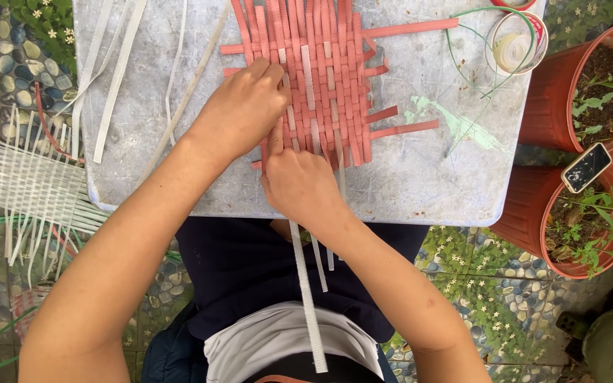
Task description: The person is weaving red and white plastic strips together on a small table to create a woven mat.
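A red woven strap mat lay at the table's centre, both grips pinching its white strips: left hand at nine o'clock, right hand at six; two potted plants stood at three o'clock.

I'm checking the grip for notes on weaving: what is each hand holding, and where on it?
Both hands press on the red woven strap mat: left hand at its left edge, right hand at its near edge, forefinger on a strip. A closed grasp cannot be told.

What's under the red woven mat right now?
The red woven mat lies flat on the grey table. White strips run through it and hang off the near edge. Both hands cover its lower left corner, so that part is hidden.
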